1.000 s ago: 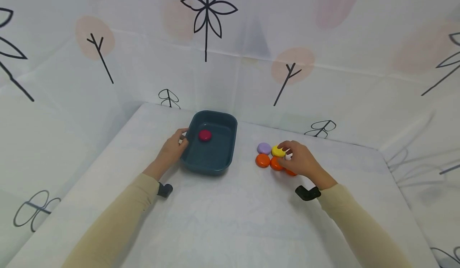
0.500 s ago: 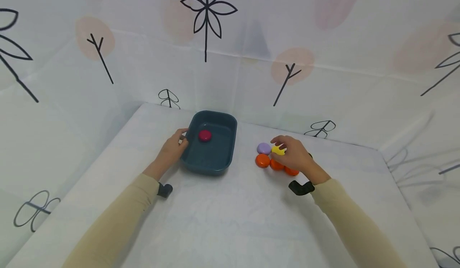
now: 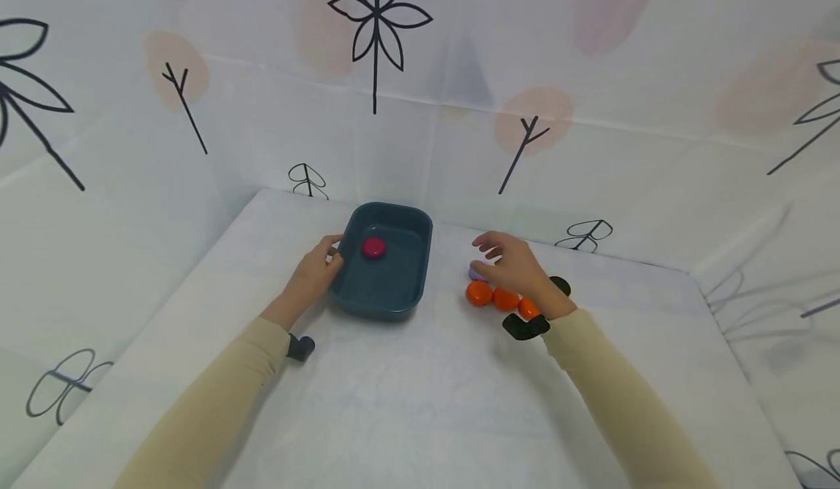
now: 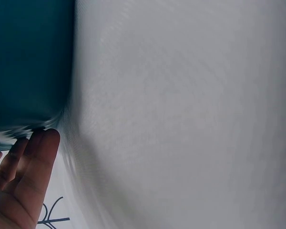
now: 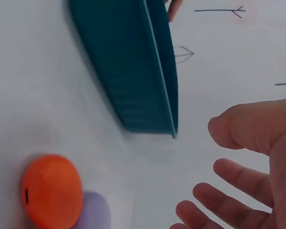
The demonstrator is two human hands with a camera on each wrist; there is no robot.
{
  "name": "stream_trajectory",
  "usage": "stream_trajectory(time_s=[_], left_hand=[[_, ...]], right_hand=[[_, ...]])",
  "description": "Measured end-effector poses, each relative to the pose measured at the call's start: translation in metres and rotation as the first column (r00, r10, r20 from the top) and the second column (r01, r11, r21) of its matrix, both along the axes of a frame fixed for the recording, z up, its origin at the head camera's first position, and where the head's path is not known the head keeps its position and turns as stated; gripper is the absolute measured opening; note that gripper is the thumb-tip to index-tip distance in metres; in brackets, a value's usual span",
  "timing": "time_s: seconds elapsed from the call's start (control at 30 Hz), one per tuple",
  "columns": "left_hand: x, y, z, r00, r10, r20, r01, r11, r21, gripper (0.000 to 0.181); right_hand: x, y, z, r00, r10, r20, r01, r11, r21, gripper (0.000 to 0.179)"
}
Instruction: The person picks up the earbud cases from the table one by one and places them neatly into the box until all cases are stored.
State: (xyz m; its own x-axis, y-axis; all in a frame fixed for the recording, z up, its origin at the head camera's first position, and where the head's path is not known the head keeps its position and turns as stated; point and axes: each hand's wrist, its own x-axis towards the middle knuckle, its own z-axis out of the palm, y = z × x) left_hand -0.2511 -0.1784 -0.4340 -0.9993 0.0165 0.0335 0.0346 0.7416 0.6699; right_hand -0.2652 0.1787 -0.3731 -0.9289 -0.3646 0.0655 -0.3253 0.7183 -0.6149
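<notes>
A dark teal rectangular tray (image 3: 387,296) stands on the table with a round crimson piece (image 3: 374,248) inside. At its left side, my left hand (image 3: 311,269) touches the outer wall; in the left wrist view the extended fingers (image 4: 40,167) rest against it. My right hand (image 3: 515,263) hovers over a purple disc-like piece (image 3: 477,273), fingers spread and loosely bent, with nothing between them. Several glossy orange rounded pieces (image 3: 479,293) lie in a row just below that hand. One orange piece (image 5: 52,191) shows a small dark slot in the right wrist view.
White cloth (image 3: 394,416) covers the table. A patterned white fabric backdrop (image 3: 426,81) rises behind it and at both sides. Dark camera mounts (image 3: 525,326) sit at both wrists.
My right hand has shifted left, from above the orange and yellow pieces to above the purple one, and now hides the yellow piece. My left hand and the tray stay in place.
</notes>
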Motion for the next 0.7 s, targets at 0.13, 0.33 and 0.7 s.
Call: stream_trajectory(time_s=[0.13, 0.33, 0.7], left_hand=[[0.0, 0.001, 0.0, 1.0, 0.003, -0.003, -0.003, 1.0, -0.002, 0.047], [0.0, 0.001, 0.001, 1.0, 0.006, -0.004, -0.006, 1.0, -0.01, 0.048], [-0.002, 0.0, -0.001, 1.0, 0.005, 0.004, -0.005, 1.0, -0.007, 0.047]], right_hand=[[-0.004, -0.013, 0.002, 1.0, 0.014, -0.016, -0.014, 1.0, -0.026, 0.034], [-0.014, -0.034, 0.004, 1.0, 0.006, -0.008, -0.006, 0.998, -0.063, 0.032], [-0.031, -0.077, 0.004, 1.0, 0.028, -0.006, -0.029, 0.986, -0.161, 0.032]])
